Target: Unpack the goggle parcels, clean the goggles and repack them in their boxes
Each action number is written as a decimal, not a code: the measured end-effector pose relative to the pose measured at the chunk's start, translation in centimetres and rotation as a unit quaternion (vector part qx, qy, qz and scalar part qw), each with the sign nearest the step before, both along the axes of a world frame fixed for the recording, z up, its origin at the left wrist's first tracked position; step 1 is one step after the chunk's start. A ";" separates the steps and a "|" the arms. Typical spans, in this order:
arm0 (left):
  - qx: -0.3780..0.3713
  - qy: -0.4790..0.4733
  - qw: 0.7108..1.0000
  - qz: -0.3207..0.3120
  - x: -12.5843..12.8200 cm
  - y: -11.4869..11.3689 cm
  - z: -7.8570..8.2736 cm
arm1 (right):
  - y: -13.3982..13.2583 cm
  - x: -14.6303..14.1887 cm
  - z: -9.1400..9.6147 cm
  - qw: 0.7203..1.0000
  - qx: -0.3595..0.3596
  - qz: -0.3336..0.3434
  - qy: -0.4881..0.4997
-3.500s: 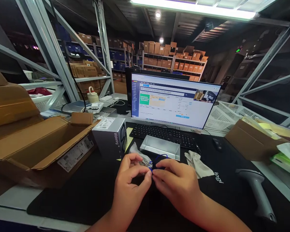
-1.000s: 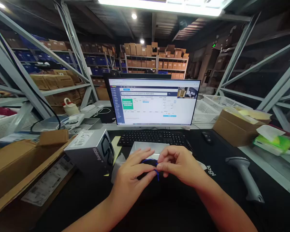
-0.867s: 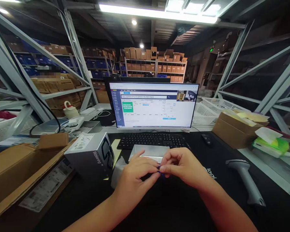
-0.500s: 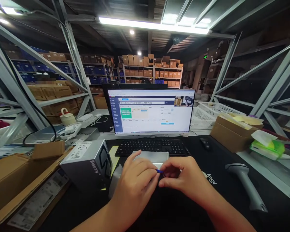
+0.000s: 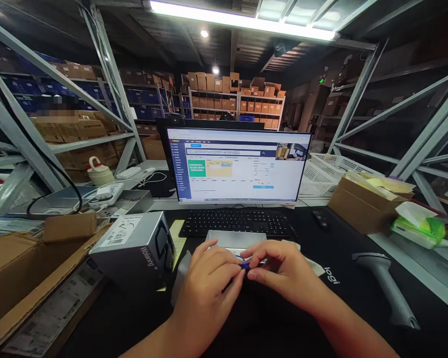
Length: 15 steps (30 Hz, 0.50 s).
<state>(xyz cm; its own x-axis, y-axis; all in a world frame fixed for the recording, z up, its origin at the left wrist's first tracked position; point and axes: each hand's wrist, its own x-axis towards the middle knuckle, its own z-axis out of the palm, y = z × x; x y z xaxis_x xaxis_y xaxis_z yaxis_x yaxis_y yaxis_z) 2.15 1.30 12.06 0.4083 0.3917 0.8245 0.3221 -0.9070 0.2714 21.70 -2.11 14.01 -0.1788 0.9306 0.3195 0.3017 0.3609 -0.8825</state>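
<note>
My left hand and my right hand meet fingertip to fingertip above the black desk mat. Both pinch a thin blue cord, of which only a short bit shows between the fingers. Just behind the hands lies a shallow grey box lid, and a pale cloth peeks out beside my right hand. A grey product box stands to the left of my left hand.
A keyboard and a lit monitor stand behind the lid. An open cardboard box lies at the left, a barcode scanner and a mouse at the right. Another cardboard box and white baskets sit at the far right.
The blue cord hung in a loop earlier; now only a short bit shows between my pinched fingertips. My hands stayed together, and the camera view shifted slightly.
</note>
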 end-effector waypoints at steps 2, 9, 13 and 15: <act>0.002 -0.002 1.000 0.003 0.0 0.0 -0.1 | 0.4 -0.2 -0.4 1.000 -0.004 0.000 -0.009; -0.009 -0.005 1.000 -0.003 0.0 0.1 -0.1 | 0.7 -0.4 -0.7 0.996 0.062 -0.044 -0.039; -0.018 -0.005 1.000 -0.003 0.1 0.1 0.0 | 0.7 -0.3 -0.6 0.993 0.096 -0.063 -0.034; -0.037 -0.001 0.999 -0.006 0.1 0.1 0.0 | 0.8 -0.3 -0.6 0.986 0.147 -0.062 -0.051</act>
<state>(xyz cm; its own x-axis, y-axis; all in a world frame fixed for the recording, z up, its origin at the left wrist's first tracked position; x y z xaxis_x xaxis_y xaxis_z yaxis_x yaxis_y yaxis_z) 2.26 1.40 12.07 0.4118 0.4474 0.7938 0.3117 -0.8878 0.3387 21.42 -1.34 13.43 -0.1152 0.8173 0.5645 0.4415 0.5512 -0.7080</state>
